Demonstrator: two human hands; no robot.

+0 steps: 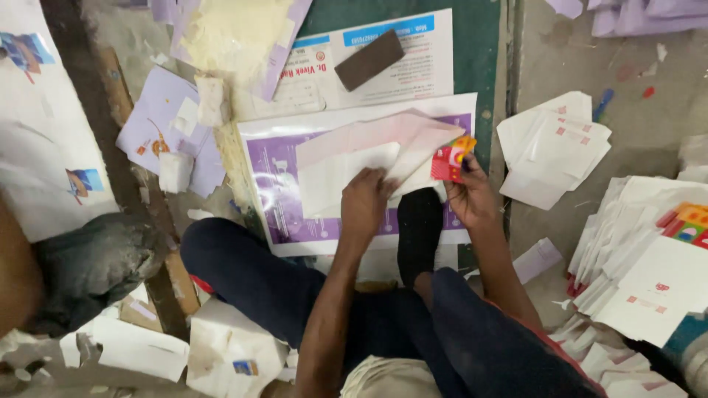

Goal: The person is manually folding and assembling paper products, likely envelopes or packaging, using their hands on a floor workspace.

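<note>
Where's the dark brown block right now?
In the head view, the dark brown block lies at top centre on a printed white sheet, beyond the purple-bordered sheet.

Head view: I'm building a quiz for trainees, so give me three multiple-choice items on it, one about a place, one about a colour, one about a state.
1. Where does the dark block lie?
A. on a printed sheet at the top
B. in the left hand
C. on the right-hand stacks

2. What colour is the card in the right hand?
A. green
B. red and orange
C. black

3. What is the left hand doing?
A. hanging free
B. gripping the block
C. pressing on the white folded paper

Answers: 1 A, it rests on that sheet; 2 B, the small card shows those colours; 3 C, its fingers lie flat on it.
</note>
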